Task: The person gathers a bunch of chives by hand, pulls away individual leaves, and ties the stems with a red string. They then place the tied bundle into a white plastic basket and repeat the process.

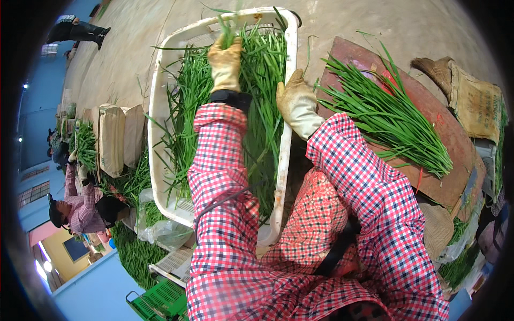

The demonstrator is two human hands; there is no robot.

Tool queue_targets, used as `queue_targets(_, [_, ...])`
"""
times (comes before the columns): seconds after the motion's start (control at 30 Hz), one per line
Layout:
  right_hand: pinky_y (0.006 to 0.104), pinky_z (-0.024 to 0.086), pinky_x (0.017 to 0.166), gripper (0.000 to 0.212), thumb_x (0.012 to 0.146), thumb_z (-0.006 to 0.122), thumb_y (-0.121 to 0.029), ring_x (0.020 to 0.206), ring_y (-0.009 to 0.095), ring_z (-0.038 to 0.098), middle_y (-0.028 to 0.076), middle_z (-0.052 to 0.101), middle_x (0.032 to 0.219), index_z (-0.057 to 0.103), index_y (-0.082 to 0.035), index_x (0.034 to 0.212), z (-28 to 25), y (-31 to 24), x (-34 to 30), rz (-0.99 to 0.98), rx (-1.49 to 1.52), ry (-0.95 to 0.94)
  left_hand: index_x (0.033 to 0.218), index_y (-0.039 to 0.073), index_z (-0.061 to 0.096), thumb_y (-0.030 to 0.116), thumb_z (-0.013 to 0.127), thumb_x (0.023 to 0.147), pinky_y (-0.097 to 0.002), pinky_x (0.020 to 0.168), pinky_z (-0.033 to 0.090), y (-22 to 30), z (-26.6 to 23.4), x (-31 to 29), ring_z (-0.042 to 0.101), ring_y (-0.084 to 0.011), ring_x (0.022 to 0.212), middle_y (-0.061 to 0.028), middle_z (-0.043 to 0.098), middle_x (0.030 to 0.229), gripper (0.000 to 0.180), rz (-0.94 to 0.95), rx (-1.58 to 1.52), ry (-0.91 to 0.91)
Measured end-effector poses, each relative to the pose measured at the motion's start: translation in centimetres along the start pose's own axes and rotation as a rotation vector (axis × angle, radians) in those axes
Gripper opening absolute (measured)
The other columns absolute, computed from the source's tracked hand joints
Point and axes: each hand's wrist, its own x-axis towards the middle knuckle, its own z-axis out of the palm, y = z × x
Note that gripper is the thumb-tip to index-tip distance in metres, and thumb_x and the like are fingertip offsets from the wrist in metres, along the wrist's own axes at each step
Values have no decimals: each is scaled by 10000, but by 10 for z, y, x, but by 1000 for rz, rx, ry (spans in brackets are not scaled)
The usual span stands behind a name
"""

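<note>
Cream-coloured gloves, stained brownish, cover both hands I am following from my distant seat. On the left hand point(226, 64), the fingers are curled shut around a small bunch of green leaves point(228, 35), which sticks out past the knuckles on the side away from the wearer; its tips blur at the far end. Directly beneath those fingers, and to either side of them, lie many more long leaves point(267, 64), filling much of a white crate point(292, 48).

The right hand point(297, 104) sits at the crate's right-hand rim, its thumb side against the edge. I see its thumb set apart from the other fingers, which are close together and bent; whether they press on the rim, I cannot tell. A lone thin stalk point(308, 51) rises just beyond those fingertips (I can't make out whether it touches them).

To the right of the right fingers, a reddish-brown board point(342, 51) carries a thick bundle of leaves point(396, 123), fanned at the end nearer the fingers. Farther right of them I find a tan sack point(476, 101). Well to the left of the left fingers, a co-worker point(88, 211) in a checked top has gloved hands near another heap of leaves point(84, 140).
</note>
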Motion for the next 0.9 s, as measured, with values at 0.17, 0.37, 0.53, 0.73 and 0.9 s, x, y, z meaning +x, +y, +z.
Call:
queue_targets(0.17, [435,542,511,750,965,536,-428,622,273,689,135,680,797,319,168,1366,6,3,1,13,40,-39,1192,150,690,196,663,964,-319,837,491,26,-65,0,640,-113,936,-12,764,960,234,-18,-179,-51])
queue_targets(0.37, [440,556,561,763,970,530,-436,691,295,701,171,690,857,307,155,1397,-2,2,2,36,45,-107,1189,37,662,110,558,1006,-271,621,574,62,-148,17,690,-143,702,-74,716,829,223,-132,-190,-195])
queue_targets(0.53, [447,557,569,752,986,506,-413,696,305,699,194,694,880,306,164,1424,-5,2,1,34,83,-113,1182,51,649,118,572,989,-271,604,535,-2,-119,49,701,-166,754,-74,723,905,219,-250,375,-275])
queue_targets(0.73, [452,548,534,765,979,510,-424,653,306,693,173,692,810,318,176,1413,0,5,-2,13,57,-48,1066,3,658,175,573,879,-440,835,558,-94,-37,49,694,-378,917,-237,704,954,268,162,772,-235])
queue_targets(0.9, [459,551,580,752,980,508,-437,695,327,694,208,692,893,329,157,1405,-2,3,-2,24,67,-61,1151,-84,592,185,532,881,-440,911,535,-78,-12,10,659,-411,994,-291,669,1037,386,264,826,-249])
